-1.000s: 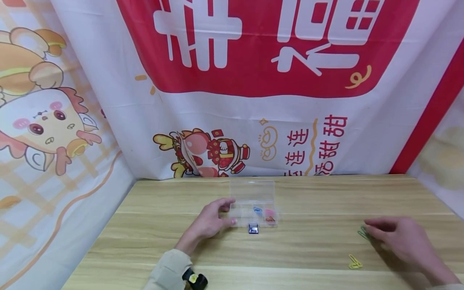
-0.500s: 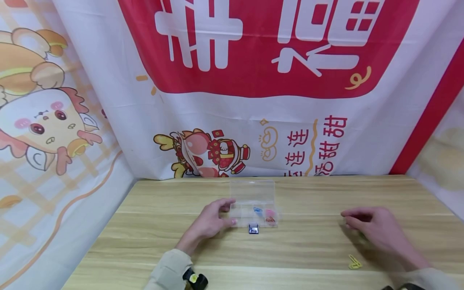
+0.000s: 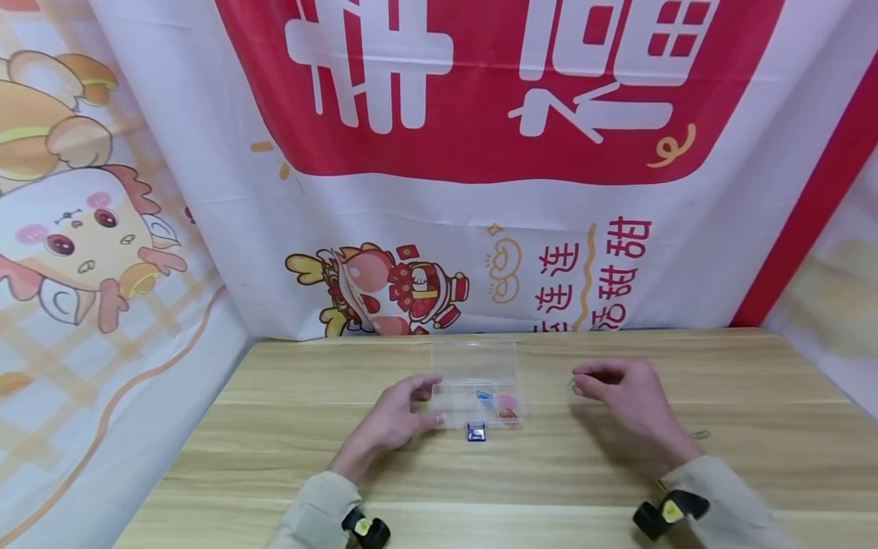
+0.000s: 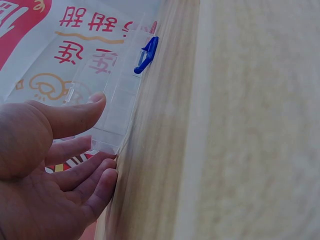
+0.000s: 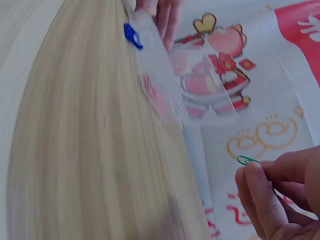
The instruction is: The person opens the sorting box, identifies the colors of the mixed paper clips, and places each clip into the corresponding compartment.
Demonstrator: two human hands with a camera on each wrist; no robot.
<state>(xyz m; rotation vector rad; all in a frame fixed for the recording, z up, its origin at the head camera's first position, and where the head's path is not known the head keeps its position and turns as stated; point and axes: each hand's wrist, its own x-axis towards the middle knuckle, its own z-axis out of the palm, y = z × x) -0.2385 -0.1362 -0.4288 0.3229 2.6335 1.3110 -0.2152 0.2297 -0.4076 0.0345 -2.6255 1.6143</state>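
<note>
A clear plastic compartment box stands on the table with its lid raised at the back and a blue latch at the front. My left hand grips its left end, thumb by the front rim and fingers at the end wall. Blue paper clips lie in a middle compartment; pink and red clips are at the right end. To the right of the box, my right hand pinches a green paper clip between thumb and fingertips, one end sticking out.
Another green clip lies on the wooden table right of my right forearm. A bit of yellow clip shows beside the right sleeve, mostly hidden. A printed cloth hangs behind the table's back edge.
My right hand has lifted green clip from the table's right side and moved left and back toward the box. The left hand keeps its hold on the box.
</note>
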